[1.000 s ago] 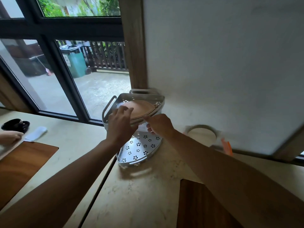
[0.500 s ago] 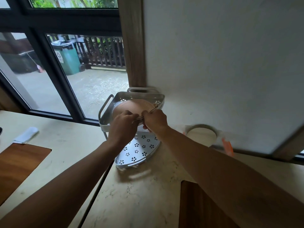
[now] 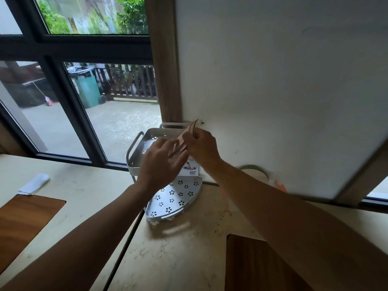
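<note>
A grey two-tier corner rack (image 3: 134,151) with flower-shaped holes stands on the beige counter against the white wall. Its lower shelf (image 3: 174,198) is bare. My right hand (image 3: 202,151) grips a thin pinkish-brown disc (image 3: 185,137) and holds it tilted on edge above the rack's upper tray. My left hand (image 3: 161,168) is just left of it, fingers fairly straight and touching the disc's lower edge. A small printed label (image 3: 190,168) shows under my hands, between the tiers.
Dark wooden boards are set into the counter at left (image 3: 25,221) and at lower right (image 3: 252,267). A folded white cloth (image 3: 34,183) lies at far left. A round opening (image 3: 255,173) and an orange piece (image 3: 280,185) sit right of the rack. Window behind.
The disc lay flat in the upper tray with both hands at its edge. It is now lifted out and tipped up on edge in my right hand, and the left hand's fingers have loosened.
</note>
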`<state>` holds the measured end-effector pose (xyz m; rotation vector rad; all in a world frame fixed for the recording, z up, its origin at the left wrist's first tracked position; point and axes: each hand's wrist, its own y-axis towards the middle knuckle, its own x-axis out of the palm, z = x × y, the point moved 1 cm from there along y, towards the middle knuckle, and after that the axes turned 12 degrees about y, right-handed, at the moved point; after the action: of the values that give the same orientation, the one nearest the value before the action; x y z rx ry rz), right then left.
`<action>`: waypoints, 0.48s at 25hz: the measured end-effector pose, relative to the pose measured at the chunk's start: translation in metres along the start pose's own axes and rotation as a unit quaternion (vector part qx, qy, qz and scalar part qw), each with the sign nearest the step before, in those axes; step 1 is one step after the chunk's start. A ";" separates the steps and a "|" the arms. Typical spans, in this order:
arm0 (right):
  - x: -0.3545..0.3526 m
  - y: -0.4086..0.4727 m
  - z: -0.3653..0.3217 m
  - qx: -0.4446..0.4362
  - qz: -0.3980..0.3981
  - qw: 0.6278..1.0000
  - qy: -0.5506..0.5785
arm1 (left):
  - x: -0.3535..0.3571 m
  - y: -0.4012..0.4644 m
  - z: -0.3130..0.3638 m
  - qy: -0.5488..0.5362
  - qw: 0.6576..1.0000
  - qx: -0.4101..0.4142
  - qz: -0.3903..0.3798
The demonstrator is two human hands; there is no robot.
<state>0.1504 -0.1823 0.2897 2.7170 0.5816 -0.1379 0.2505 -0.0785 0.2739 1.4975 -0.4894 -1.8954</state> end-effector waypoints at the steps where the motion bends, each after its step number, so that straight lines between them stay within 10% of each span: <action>1: -0.011 -0.004 -0.003 -0.011 -0.002 1.000 0.010 | -0.002 -0.001 0.002 -0.025 1.000 -0.011 -0.011; 7: -0.087 -0.042 -0.012 -0.033 -0.032 0.998 0.034 | 0.013 -0.004 0.034 -0.253 0.929 -0.232 -0.135; 12: -0.140 -0.077 -0.011 0.000 -0.073 0.997 0.001 | 0.060 -0.038 0.077 -0.458 0.648 -0.457 -0.402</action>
<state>-0.0091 -0.1655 0.2984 2.6736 0.7805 -0.1715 0.1590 -0.1020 0.2274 -0.1099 0.8537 -2.8131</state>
